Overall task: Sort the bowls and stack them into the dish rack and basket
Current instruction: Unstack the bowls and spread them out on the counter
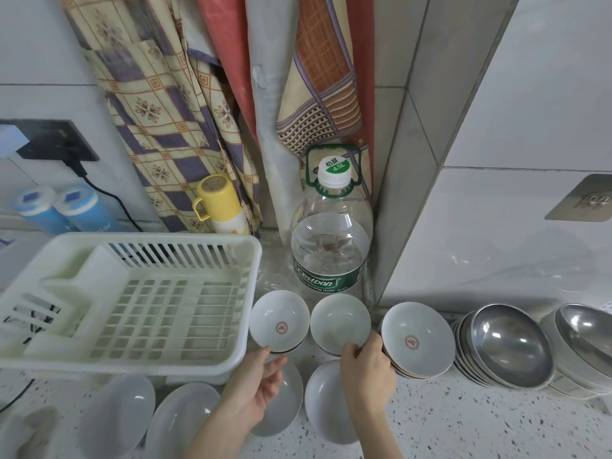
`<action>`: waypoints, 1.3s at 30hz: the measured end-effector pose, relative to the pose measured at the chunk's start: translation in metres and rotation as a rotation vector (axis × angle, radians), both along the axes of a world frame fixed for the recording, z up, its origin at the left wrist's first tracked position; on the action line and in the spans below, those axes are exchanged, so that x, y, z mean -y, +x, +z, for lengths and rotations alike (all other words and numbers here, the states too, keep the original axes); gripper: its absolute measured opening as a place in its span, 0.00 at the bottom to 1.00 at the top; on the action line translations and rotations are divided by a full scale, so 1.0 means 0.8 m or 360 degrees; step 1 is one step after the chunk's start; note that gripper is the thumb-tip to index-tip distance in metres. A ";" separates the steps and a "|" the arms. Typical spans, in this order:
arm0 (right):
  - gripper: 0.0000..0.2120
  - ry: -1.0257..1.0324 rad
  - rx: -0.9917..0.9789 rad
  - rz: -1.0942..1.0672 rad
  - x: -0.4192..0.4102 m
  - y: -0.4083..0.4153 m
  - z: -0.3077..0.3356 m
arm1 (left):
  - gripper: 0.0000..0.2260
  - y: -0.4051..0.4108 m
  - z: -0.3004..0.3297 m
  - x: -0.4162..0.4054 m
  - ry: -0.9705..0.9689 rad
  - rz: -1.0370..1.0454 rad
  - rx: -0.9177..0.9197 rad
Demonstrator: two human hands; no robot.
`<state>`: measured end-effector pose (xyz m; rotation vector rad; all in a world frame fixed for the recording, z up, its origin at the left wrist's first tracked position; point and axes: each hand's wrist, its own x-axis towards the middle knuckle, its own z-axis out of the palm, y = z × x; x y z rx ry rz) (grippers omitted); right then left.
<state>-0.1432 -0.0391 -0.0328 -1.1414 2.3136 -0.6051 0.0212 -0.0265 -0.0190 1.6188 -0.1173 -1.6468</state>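
Beside slatted rack, round glazed bowls

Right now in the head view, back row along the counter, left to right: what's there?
Dish rack → logo bowl → plain bowl → stack of logo bowls → steel bowl stack → second steel bowl stack.

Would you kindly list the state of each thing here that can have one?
Dish rack: no bowls inside.
Water bottle: capped, upright, partly full.
Yellow flask: upright, cup on top.
Metal bowls: nested, tilted.
Left hand: open, touching a bowl stack's rim.
Right hand: gripping the middle bowl.
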 end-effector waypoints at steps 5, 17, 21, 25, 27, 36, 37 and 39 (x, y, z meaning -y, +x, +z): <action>0.12 0.0007 -0.0069 0.0023 0.003 0.001 0.001 | 0.04 -0.004 0.005 0.012 0.0027 -0.0022 -0.0049; 0.17 -0.0243 0.0071 -0.0022 -0.004 0.007 -0.001 | 0.12 -0.017 -0.003 0.027 -0.0050 0.0054 0.0184; 0.18 -0.0287 0.0126 -0.0020 -0.009 0.006 -0.001 | 0.15 -0.019 -0.001 0.019 -0.0154 0.0103 0.0171; 0.18 -0.0380 0.0233 -0.0056 -0.016 0.005 -0.001 | 0.16 -0.018 -0.003 0.015 -0.0210 0.0051 0.0150; 0.18 -0.0421 0.0305 -0.0100 -0.020 0.006 0.000 | 0.16 -0.017 -0.003 0.015 -0.0237 0.0038 0.0150; 0.17 -0.0569 0.0539 -0.0251 -0.031 0.006 0.007 | 0.20 -0.018 0.001 0.009 -0.0398 -0.0049 0.0190; 0.17 -0.0584 0.0552 -0.0271 -0.033 0.005 0.010 | 0.22 -0.019 0.004 0.008 -0.0418 -0.0073 0.0194; 0.16 -0.0615 0.0585 -0.0312 -0.038 0.000 0.016 | 0.23 -0.023 0.009 0.007 -0.0455 -0.0111 0.0187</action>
